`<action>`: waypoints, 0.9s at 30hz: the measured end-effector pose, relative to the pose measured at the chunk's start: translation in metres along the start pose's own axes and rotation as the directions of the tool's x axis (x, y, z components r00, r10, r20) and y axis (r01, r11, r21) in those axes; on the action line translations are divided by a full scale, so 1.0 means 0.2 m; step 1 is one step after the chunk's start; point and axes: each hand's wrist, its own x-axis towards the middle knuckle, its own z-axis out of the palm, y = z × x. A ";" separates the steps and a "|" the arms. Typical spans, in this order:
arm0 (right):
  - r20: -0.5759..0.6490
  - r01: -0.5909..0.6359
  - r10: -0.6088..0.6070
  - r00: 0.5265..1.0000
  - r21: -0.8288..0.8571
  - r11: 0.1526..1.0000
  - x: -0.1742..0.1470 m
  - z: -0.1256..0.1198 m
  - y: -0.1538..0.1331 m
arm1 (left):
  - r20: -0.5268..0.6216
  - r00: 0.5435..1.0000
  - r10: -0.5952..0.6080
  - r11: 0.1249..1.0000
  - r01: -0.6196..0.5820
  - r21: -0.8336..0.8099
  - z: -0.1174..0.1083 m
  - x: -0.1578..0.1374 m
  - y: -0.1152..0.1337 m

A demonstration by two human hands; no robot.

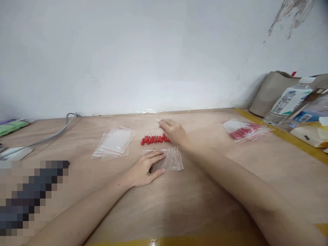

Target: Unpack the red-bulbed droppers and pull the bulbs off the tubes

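Yellow tape [128, 241] edges the brown wooden bench [143, 215]. The left hand [145, 170] lies spread on a clear, red-striped plastic bag [172, 161]; beyond, the right hand [174, 132], grip unclear, overlaps thin red-headed sticks [151, 139].

I see a clear plastic bag [171, 164] lying flat and slightly wrinkled, its red-striped end turned right. Just beyond it, I make out slim, pale sticks [154, 139] lying in a row, rounded red ends nearest me.

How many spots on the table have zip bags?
3: a bag stack at left, one bag under the left hand, filled bags at right. More may be hidden.
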 end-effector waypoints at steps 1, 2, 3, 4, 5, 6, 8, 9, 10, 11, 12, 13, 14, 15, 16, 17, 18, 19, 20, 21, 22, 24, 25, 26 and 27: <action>0.096 0.023 -0.018 0.995 -0.055 0.998 0.02 0.05 -0.02 | -0.001 1.000 0.002 1.000 -0.002 -0.002 0.00 0.00 0.00; 0.137 0.034 -0.024 0.990 -0.066 0.997 0.04 0.09 -0.04 | -0.002 1.000 0.005 1.000 -0.005 -0.006 0.00 0.00 0.00; 0.172 0.044 -0.031 0.985 -0.071 0.996 0.05 0.13 -0.06 | -0.004 1.000 0.007 1.000 -0.007 -0.010 0.00 0.00 0.00; 0.194 0.050 -0.036 0.980 -0.067 0.996 0.05 0.15 -0.07 | -0.006 1.000 0.009 1.000 -0.010 -0.014 0.00 0.00 0.00; 0.208 0.055 -0.042 0.977 -0.057 0.997 0.05 0.17 -0.08 | -0.008 1.000 0.011 1.000 -0.012 -0.017 0.00 0.00 0.00; 0.223 0.058 -0.046 0.974 -0.048 0.997 0.04 0.18 -0.08 | -0.009 1.000 0.012 1.000 -0.012 -0.018 0.00 0.00 0.00; 0.247 0.053 -0.045 0.968 -0.027 0.998 0.03 0.19 -0.09 | -0.006 1.000 0.010 1.000 -0.010 -0.016 0.00 0.00 0.00; 0.255 0.043 -0.037 0.966 -0.016 0.999 0.02 0.18 -0.09 | -0.005 1.000 0.008 1.000 -0.008 -0.015 0.00 0.00 0.00; 0.261 0.032 -0.028 0.965 -0.011 0.999 0.02 0.18 -0.09 | -0.003 1.000 0.007 1.000 -0.007 -0.015 0.00 0.00 0.00; 0.262 0.014 -0.015 0.965 0.004 1.000 0.01 0.16 -0.09 | -0.004 1.000 0.008 1.000 -0.008 -0.015 0.00 0.00 -0.01; 0.252 -0.014 0.005 0.968 0.035 0.999 0.00 0.14 -0.09 | -0.006 1.000 0.009 1.000 -0.009 -0.016 0.00 0.00 -0.01; 0.230 -0.051 0.030 0.973 0.087 0.995 -0.01 0.11 -0.08 | -0.009 1.000 0.010 1.000 -0.010 -0.016 0.00 0.00 -0.01; 0.200 -0.092 0.060 0.978 0.155 0.984 -0.03 0.08 -0.07 | -0.010 1.000 0.009 1.000 -0.009 -0.016 0.00 0.00 -0.01; 0.170 -0.129 0.090 0.981 0.234 0.964 -0.05 0.05 -0.06 | -0.010 1.000 0.006 1.000 -0.006 -0.016 0.00 0.00 -0.01; 0.140 -0.158 0.120 0.983 0.308 0.938 -0.09 0.01 -0.04 | -0.007 1.000 0.002 1.000 -0.002 -0.015 0.00 0.00 0.00; 0.127 -0.169 0.131 0.983 0.355 0.919 -0.13 -0.02 -0.02 | -0.004 1.000 -0.003 1.000 0.003 -0.012 0.00 0.00 0.00; 0.131 -0.167 0.127 0.983 0.377 0.911 -0.18 -0.06 0.00 | 0.000 1.000 -0.006 1.000 0.006 -0.007 0.00 0.00 0.00; 0.105 -0.179 0.150 0.983 0.385 0.905 -0.24 -0.09 0.02 | 0.003 1.000 -0.008 1.000 0.008 0.001 0.00 0.00 0.00; 0.090 -0.194 0.173 0.981 0.387 0.901 -0.30 -0.12 0.04 | 0.008 1.000 -0.009 1.000 0.009 0.011 0.00 0.00 0.00; 0.093 -0.203 0.181 0.979 0.387 0.899 -0.37 -0.14 0.06 | 0.014 1.000 -0.012 1.000 0.011 0.022 0.00 0.00 0.00; 0.100 -0.189 0.163 0.982 0.392 0.900 -0.42 -0.16 0.07 | 0.022 1.000 -0.016 0.999 0.015 0.032 0.00 0.00 0.00; 0.142 -0.113 0.058 0.988 0.418 0.901 -0.52 -0.20 0.08 | 0.030 0.999 -0.026 0.999 0.024 0.043 0.00 0.00 0.00; 0.168 -0.076 0.003 0.986 0.427 0.901 -0.55 -0.22 0.07 | 0.030 0.999 -0.028 0.999 0.027 0.044 0.00 0.00 0.00; 0.195 -0.048 -0.040 0.980 0.428 0.902 -0.56 -0.23 0.06 | 0.026 0.999 -0.027 0.999 0.026 0.042 0.00 0.00 0.00; 0.218 -0.034 -0.065 0.974 0.422 0.906 -0.57 -0.25 0.04 | 0.021 1.000 -0.023 0.999 0.022 0.039 0.00 0.00 0.01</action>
